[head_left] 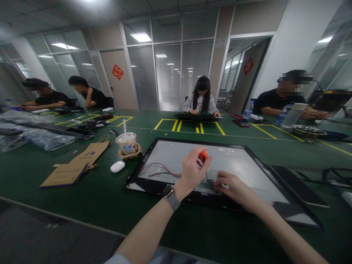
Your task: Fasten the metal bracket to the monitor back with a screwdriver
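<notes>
The left hand point(192, 167) has its thumb and fingers closed around an orange-handled screwdriver point(203, 156), its thin shaft pointing down at the grey-backed display panel point(236, 161). At its four o'clock, close but apart, the right hand point(233, 187) has bent fingers at the panel's near side; whether they grip anything, I cannot tell. Thin wires point(165, 169) lie on the panel at the left hand's nine o'clock.

The panel lies flat on the green worktop point(90, 200). Around it sit a white computer mouse point(117, 167) and, farther out, a paper bag point(79, 163) at nine o'clock, a lidded cup point(127, 146) with a straw at ten, a co-worker point(202, 97) at twelve, a metal bowl point(309, 132) at two and a flat black slab point(299, 185) at three.
</notes>
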The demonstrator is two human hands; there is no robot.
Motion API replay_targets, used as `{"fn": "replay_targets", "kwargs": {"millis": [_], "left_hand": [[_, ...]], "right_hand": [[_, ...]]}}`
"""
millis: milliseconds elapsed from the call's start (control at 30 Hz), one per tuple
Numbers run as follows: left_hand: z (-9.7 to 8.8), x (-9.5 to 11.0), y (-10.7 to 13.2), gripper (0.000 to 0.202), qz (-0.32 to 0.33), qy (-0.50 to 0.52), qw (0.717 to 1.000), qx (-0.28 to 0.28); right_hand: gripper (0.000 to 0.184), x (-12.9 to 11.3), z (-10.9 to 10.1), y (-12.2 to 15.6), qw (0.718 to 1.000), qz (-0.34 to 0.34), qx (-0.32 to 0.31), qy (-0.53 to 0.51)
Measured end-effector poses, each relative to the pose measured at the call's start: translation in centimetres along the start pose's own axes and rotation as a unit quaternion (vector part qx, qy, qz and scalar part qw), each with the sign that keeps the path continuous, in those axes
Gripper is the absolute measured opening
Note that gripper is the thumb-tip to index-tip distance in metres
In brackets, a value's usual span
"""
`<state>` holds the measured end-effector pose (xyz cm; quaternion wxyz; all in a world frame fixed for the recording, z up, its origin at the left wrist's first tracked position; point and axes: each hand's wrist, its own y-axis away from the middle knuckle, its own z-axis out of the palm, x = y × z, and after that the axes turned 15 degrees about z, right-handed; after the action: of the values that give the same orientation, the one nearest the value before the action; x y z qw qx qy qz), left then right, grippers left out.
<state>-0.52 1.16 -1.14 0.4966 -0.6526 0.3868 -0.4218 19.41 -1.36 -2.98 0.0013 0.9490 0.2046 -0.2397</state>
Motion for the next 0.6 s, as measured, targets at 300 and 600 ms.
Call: {"fn": "replay_targets", "kwargs": {"millis": [300,600], "left_hand": [[0.1,0.1,0.0,0.025,0.005,0.000,1.000,-0.012],[0.1,0.1,0.0,0.024,0.008,-0.007,1.000,-0.015]], "right_hand": [[0.029,-0.5,0.0,0.2,0.996,-0.026,0.013,0.081],[0.029,-1.3,-0.3,0.5,0.990,-0.021,0.016,0.139]]}}
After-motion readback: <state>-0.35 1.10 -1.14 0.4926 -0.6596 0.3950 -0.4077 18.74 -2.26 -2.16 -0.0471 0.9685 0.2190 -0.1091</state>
